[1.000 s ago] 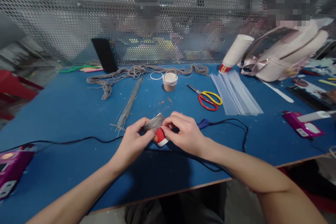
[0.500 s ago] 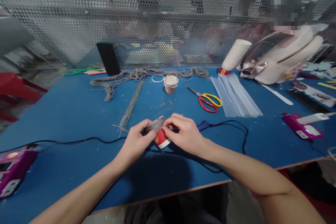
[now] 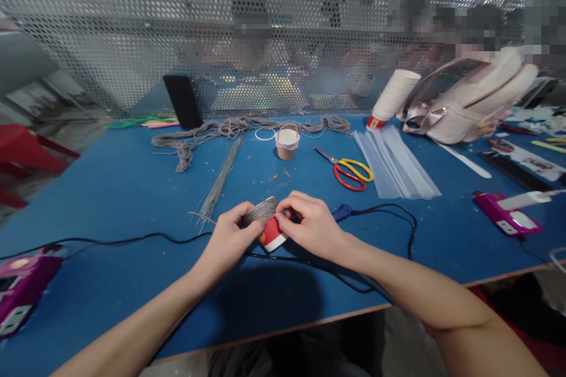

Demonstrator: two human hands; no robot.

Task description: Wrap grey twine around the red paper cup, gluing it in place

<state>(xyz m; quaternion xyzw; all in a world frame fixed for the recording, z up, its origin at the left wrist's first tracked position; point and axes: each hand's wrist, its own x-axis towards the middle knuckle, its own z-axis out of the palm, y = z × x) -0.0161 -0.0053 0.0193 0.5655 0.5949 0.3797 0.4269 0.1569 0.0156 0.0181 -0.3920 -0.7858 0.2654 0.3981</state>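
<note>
A small red-and-white paper cup (image 3: 273,234) is held tilted over the near middle of the table. Grey cord (image 3: 260,211) appears wound in rows around its far part. My left hand (image 3: 236,228) is closed round the cup's left side, thumb on the cord. At the right side, the fingers of my right hand (image 3: 307,221) are pinched together against the cup and the cord's edge. Whatever lies between those fingertips is too small to make out. Just past my right hand pokes out the blue handle (image 3: 342,212) of a corded tool, mostly hidden.
Grey cord hanks (image 3: 230,125), wires (image 3: 221,182), a small lined basket (image 3: 287,144), scissors (image 3: 349,169), clear strips (image 3: 395,165) and stacked cups (image 3: 393,97) lie beyond my hands. Black cables (image 3: 150,237) cross the table. Purple power boxes (image 3: 506,212) sit at both sides.
Both hands stay almost in place with the cup. The cup and its cord have tipped very slightly; the view has shifted a little.
</note>
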